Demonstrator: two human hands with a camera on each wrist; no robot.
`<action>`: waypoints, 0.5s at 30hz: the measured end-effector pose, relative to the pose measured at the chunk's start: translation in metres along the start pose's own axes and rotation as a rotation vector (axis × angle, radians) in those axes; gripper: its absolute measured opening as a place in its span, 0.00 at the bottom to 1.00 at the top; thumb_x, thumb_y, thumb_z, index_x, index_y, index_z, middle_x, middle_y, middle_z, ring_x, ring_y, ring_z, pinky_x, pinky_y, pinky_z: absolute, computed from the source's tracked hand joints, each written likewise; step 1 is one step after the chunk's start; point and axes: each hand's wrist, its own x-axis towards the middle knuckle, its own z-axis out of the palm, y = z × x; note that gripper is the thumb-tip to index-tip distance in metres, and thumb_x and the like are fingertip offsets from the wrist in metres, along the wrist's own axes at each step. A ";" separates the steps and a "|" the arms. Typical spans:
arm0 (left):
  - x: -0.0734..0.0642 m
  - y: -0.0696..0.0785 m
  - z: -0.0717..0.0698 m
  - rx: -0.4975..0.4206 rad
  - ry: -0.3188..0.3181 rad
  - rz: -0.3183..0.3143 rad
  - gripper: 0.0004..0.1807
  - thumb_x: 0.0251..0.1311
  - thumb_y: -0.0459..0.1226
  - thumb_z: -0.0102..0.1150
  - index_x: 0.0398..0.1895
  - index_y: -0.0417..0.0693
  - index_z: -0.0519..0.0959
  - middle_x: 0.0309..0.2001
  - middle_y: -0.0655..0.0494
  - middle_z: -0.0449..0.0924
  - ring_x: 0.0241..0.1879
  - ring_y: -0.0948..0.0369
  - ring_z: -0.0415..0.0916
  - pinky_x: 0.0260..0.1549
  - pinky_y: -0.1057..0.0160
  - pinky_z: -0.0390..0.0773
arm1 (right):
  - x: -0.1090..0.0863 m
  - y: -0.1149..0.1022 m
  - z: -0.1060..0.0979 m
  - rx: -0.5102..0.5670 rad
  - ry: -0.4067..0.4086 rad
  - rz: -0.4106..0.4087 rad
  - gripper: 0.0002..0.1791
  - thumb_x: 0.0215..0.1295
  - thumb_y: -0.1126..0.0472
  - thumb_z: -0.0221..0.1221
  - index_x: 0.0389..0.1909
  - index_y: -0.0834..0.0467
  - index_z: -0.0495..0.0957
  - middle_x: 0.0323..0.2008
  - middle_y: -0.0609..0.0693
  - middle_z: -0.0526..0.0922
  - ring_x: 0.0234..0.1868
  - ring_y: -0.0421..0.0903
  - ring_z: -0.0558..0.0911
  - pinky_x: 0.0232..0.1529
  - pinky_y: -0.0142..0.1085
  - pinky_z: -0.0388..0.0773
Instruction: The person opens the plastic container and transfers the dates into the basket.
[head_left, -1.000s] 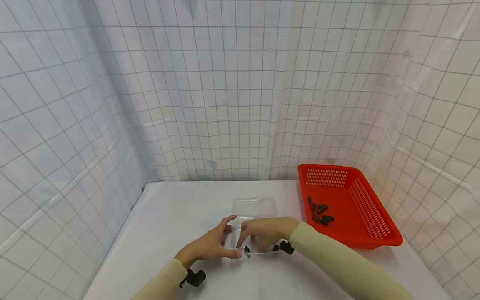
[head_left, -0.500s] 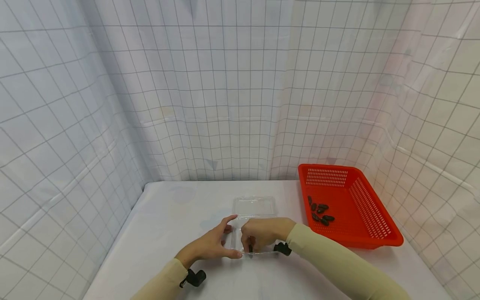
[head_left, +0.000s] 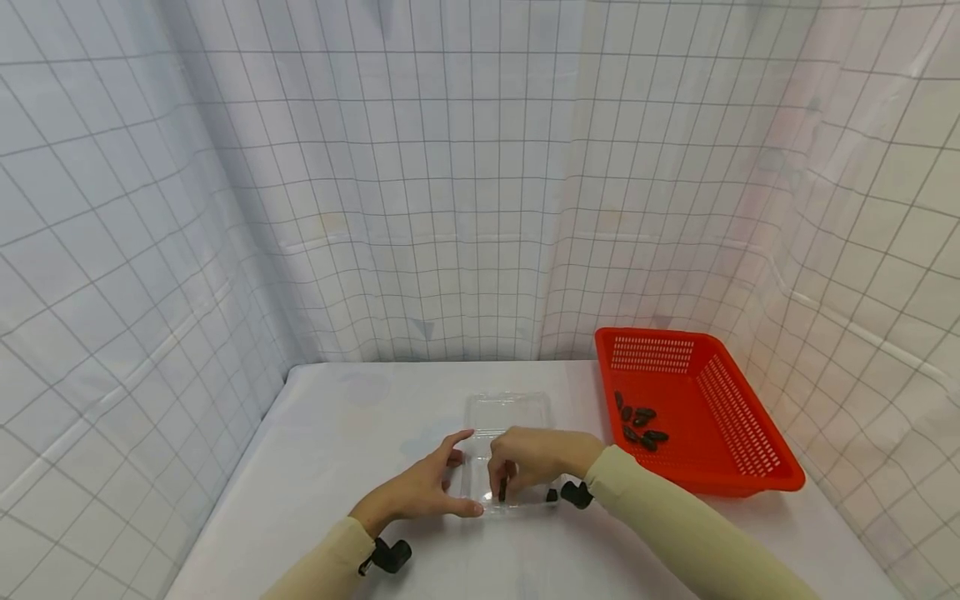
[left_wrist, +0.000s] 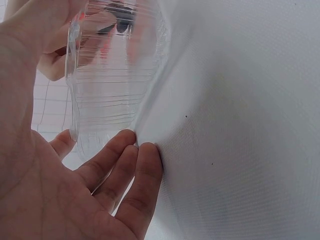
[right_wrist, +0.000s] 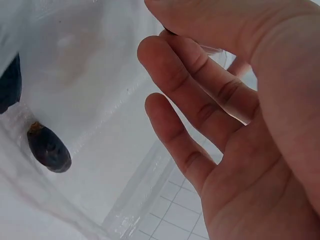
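A clear plastic clamshell box lies unfolded on the white table. My left hand spans its left side with loosely extended fingers. In the left wrist view, the fingertips touch the box's lower wall. Over the box's near side, my right hand pinches a dark date between thumb and fingers. The right wrist view shows only a dark sliver of it. Another date lies in the box in that view, with part of a further dark one at the left edge.
A red plastic basket with slotted sides stands at the right of the table, with several dates at its left side. The box's lid lies folded back toward the gridded rear curtain.
My right fingers were spread above a date lying in the box, then closed round it. Now the right hand sits slightly farther right and back, holding that date. The left hand stays put.
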 end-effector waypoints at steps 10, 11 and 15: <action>0.000 -0.001 0.001 0.003 0.006 -0.009 0.70 0.62 0.55 0.87 0.98 0.57 0.48 0.81 0.35 0.75 0.69 0.42 0.83 0.73 0.31 0.82 | -0.014 0.002 0.000 -0.011 0.065 0.032 0.07 0.74 0.62 0.80 0.46 0.46 0.99 0.38 0.34 0.87 0.41 0.26 0.81 0.48 0.22 0.83; 0.000 0.000 0.001 0.004 0.006 -0.009 0.70 0.62 0.55 0.87 0.98 0.57 0.48 0.81 0.35 0.74 0.68 0.42 0.83 0.72 0.31 0.82 | -0.015 0.002 0.000 -0.014 0.074 0.031 0.07 0.74 0.61 0.80 0.46 0.45 0.99 0.38 0.34 0.87 0.40 0.26 0.81 0.47 0.22 0.82; 0.000 0.001 0.001 0.010 0.010 -0.006 0.70 0.62 0.56 0.87 0.98 0.56 0.48 0.81 0.34 0.74 0.68 0.42 0.83 0.72 0.31 0.82 | -0.021 0.002 -0.002 -0.025 0.120 0.021 0.08 0.72 0.62 0.81 0.46 0.45 0.99 0.38 0.35 0.87 0.39 0.25 0.81 0.46 0.23 0.82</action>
